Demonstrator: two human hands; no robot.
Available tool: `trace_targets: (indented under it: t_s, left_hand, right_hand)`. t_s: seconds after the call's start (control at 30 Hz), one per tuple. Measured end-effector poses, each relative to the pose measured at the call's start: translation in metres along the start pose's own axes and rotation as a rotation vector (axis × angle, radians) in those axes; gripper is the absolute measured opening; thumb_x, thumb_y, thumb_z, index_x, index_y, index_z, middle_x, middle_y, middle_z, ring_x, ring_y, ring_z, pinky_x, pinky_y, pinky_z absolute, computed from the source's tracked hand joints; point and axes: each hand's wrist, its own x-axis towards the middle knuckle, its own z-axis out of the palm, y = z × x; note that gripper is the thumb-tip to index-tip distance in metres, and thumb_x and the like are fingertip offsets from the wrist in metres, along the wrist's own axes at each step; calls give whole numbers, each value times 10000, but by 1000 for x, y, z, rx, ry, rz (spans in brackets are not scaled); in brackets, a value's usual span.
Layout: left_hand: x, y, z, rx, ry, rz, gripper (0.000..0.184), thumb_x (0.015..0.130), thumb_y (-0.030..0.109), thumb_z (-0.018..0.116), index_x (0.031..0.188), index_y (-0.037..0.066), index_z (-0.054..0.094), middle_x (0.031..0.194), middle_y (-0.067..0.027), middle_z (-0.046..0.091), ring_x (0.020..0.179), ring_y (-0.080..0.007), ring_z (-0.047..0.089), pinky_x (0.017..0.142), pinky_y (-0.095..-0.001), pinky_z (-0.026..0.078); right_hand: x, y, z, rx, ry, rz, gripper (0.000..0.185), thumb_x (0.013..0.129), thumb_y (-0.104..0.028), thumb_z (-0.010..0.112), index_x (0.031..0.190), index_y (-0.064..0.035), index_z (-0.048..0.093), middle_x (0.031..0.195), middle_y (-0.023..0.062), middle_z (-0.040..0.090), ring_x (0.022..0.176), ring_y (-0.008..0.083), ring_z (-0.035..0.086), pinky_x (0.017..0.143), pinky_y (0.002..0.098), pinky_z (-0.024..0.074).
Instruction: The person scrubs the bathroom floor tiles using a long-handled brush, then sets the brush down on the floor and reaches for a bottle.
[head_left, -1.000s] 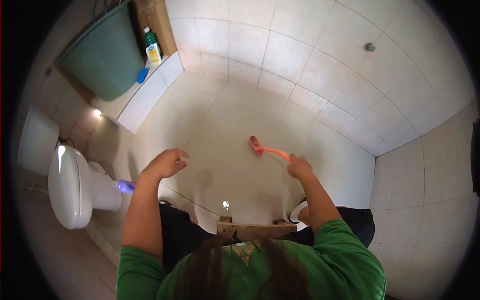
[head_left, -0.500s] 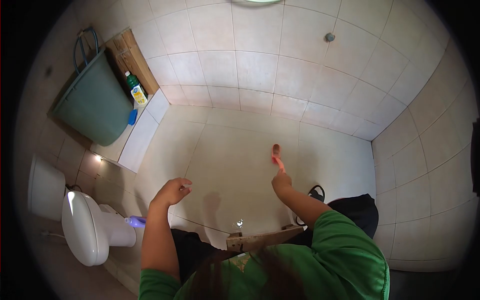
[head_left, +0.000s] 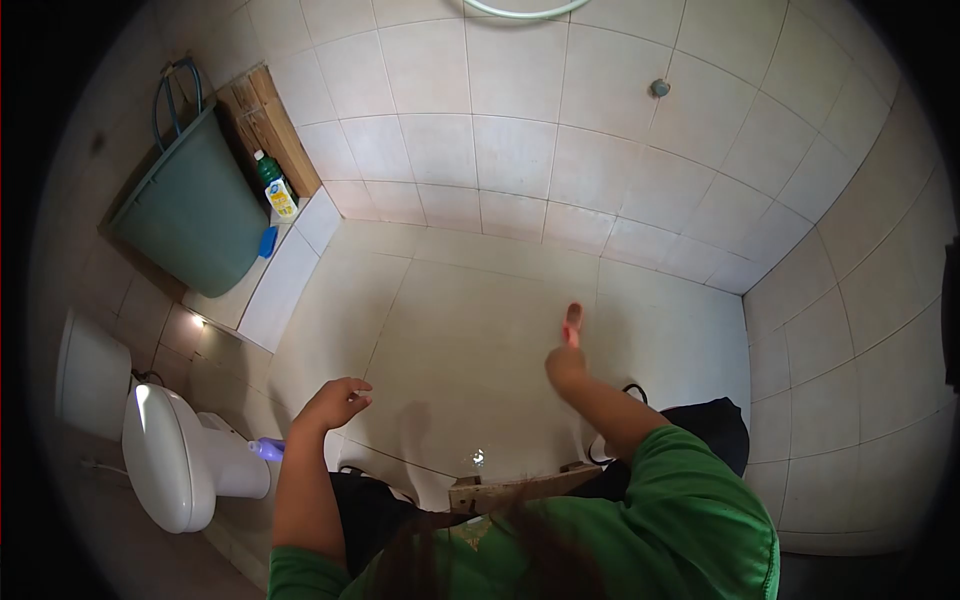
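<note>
My right hand [head_left: 566, 368] is closed around the handle of a pink scrub brush [head_left: 573, 322], held out over the pale tiled floor [head_left: 480, 330]. Motion blurs the hand and brush a little, and I cannot tell whether the brush head touches the floor. To the left, my left hand [head_left: 336, 404] hangs above the floor with nothing in it, its fingers loosely bent and apart from the thumb. Closest to that forearm is a purple bottle [head_left: 267, 450] beside the toilet base.
A white toilet [head_left: 168, 460] stands at the left. On a tiled ledge [head_left: 282, 290] are a large grey-green bucket [head_left: 195, 205], a green bottle with a yellow-and-white label [head_left: 278, 190] and a small blue item [head_left: 268, 241]. A low wooden stool [head_left: 520, 488] is beneath me.
My right hand and the brush have shifted, with the brush head now slightly farther right and lower. My left hand has moved a little left and down. The view has tilted slightly upward.
</note>
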Motion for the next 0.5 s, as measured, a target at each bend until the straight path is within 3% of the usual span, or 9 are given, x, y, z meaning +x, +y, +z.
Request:
trace_targets:
  t_s: [0.03,0.13,0.23,0.33,0.4,0.5]
  left_hand:
    - [0,-2,1,2,-8,-1,306,801,207,598,1057,39,593,993,-163,613,885,-252,604,794,-341,467]
    - [-2,-10,-2,16,11,3,306,801,206,599,1056,36,593,998,-163,612,878,-250,605,794,-339,467]
    - [-4,-13,-5,-31,46,4,308,799,205,601,1056,36,593,1006,-160,611,875,-251,606,793,-337,467]
    - [-6,-8,-6,-8,54,15,304,799,206,600,1051,36,595,1008,-158,610,872,-250,607,792,-338,466]
    - [-7,-7,-5,-7,42,11,301,799,208,599,1047,36,597,1007,-156,610,874,-250,606,794,-339,464]
    - [-8,-8,-3,3,17,-12,298,800,211,599,1042,37,600,1001,-155,610,876,-248,604,796,-341,462]
  right_hand:
    - [-4,-15,-16,-66,-48,-56,293,779,-325,588,913,-82,684,971,118,646,891,276,610,832,380,421]
    - [-16,-73,-24,158,-143,-70,484,778,-505,501,936,-85,681,1014,107,637,943,267,598,921,463,332]
    - [-13,-73,-20,202,-140,-10,530,790,-544,448,928,-90,684,1019,99,637,967,250,590,946,445,311]
    - [23,-1,16,-199,-39,76,510,790,-545,466,920,-104,686,1023,71,638,959,228,588,918,366,356]
    - [29,23,29,-132,-4,108,552,756,-593,485,902,-101,690,996,76,643,930,217,593,869,354,384]
    - [36,-25,28,-8,-89,67,620,704,-665,513,874,-97,694,955,84,651,887,201,600,795,336,426]
